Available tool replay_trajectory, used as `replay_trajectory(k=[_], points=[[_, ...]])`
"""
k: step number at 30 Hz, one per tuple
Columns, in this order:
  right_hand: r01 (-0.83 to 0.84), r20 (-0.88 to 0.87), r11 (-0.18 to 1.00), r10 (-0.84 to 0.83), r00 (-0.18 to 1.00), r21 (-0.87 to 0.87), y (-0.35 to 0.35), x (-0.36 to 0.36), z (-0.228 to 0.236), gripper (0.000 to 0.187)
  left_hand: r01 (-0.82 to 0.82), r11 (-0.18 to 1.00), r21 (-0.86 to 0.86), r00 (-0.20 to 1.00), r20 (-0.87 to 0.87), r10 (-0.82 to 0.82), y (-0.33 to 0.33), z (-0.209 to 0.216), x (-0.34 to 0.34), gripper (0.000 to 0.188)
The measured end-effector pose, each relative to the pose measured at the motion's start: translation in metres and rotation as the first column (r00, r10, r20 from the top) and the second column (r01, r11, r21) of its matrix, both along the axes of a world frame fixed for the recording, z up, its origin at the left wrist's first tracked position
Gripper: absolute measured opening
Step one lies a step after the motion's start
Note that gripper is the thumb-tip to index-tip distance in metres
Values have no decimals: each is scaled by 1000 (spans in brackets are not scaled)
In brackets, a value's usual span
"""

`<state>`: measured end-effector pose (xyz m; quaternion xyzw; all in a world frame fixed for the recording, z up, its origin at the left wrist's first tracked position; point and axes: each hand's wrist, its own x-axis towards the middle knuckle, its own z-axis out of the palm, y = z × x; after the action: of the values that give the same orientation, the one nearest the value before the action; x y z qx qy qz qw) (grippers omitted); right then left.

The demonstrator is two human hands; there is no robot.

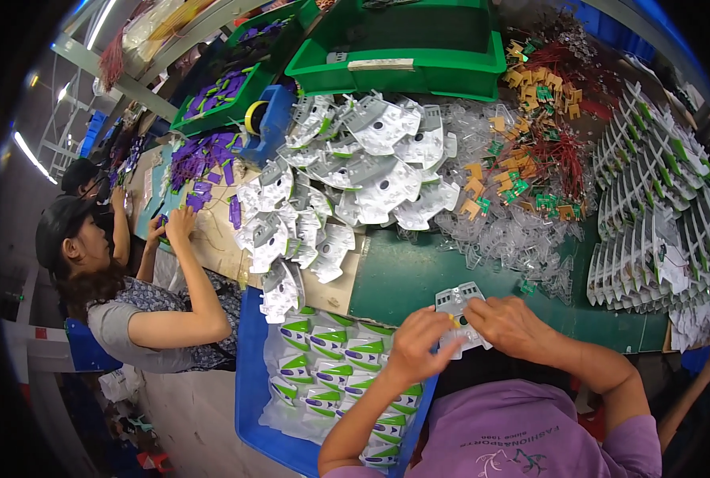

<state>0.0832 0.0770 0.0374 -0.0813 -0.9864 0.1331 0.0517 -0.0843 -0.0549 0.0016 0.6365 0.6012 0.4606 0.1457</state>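
Gripping the grey shell (455, 301) from its right are right fingers (482, 308); at its left, left fingers (429, 320), hold unclear.

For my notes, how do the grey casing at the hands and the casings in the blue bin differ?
The grey casing is handled singly; the binned casings lie roughly in rows. The grey casing shows dark slots; the binned casings show green and purple. Both have pale surfaces.
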Motion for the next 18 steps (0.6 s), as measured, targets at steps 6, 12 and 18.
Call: replay_trajectory(k=[6,12,18], points=[[38,-83,988,-51,995,-152,4,4,-3,27,-554,823,125,828,-24,561,80,-10,-52,20],[41,18,987,-39,999,-153,4,1,0,28,-616,782,-96,776,92,624,96,-20,-57,23],[47,3,987,-47,999,-156,4,4,-1,32,-480,852,-209,540,696,474,62,-25,-58,19]])
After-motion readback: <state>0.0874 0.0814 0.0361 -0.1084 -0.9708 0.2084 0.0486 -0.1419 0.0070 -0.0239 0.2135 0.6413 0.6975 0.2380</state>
